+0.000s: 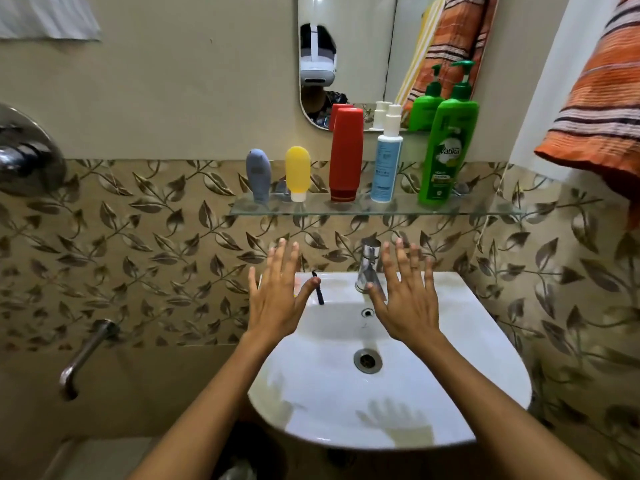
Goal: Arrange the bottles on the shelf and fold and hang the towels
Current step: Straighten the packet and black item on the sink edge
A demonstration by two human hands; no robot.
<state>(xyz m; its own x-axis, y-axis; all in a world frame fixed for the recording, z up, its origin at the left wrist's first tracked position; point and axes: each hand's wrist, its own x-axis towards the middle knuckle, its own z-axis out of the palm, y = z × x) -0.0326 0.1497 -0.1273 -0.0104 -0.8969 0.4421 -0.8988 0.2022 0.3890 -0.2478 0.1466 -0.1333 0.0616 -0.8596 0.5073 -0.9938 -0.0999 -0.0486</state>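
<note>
Glass wall shelf (485,210) above the white ceramic basin (485,358), below the mirror (363,46). Five bottles stand on it in one row, all upright, long axes vertical, none touching.

Left to right:
- grey-blue squeeze tube (258,174), cap down, rounded end up
- yellow squeeze tube with white cap (298,173), cap down
- tall red plastic bottle (346,154), cap down, flat end up
- slim white spray bottle with pale blue label (388,157), nozzle up
- large green pump bottle (446,147), pump head up, spout turned right, label facing the camera

Heights rise roughly left to right. The green bottle stands rightmost; the shelf's right end is bare.

Towels: one orange towel with dark and white stripes (595,109) hangs at upper right, long axis running down the wall, lower edge bunched. One pale cloth (48,15) is at the upper left corner, partly cut off; folding cannot be told.

Left hand (277,299) and right hand (408,299): both flat, fingers spread, backs toward the camera, fingertips pointing up at the shelf, holding nothing, raised over the basin either side of the chrome tap (369,265). A small dark stick-like item (318,289) lies on the basin rim by the left thumb; cannot identify it.
</note>
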